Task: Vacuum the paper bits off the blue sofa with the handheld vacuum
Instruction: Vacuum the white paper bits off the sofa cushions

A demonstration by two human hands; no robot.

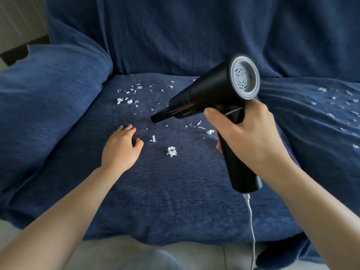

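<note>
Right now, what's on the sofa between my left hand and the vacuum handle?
In the head view, two paper bits: a small scrap near the left hand, and a bigger clump nearer the vacuum handle.

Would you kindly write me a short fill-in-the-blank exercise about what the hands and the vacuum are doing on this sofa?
1. The handheld vacuum is gripped by the ____ hand.
2. The left hand rests flat on the ____ sofa.
3. A ____ cable hangs from the bottom of the vacuum's handle.
4. The paper bits on the cushion are ____ in colour.

Missing words: right; blue; white; white
</note>
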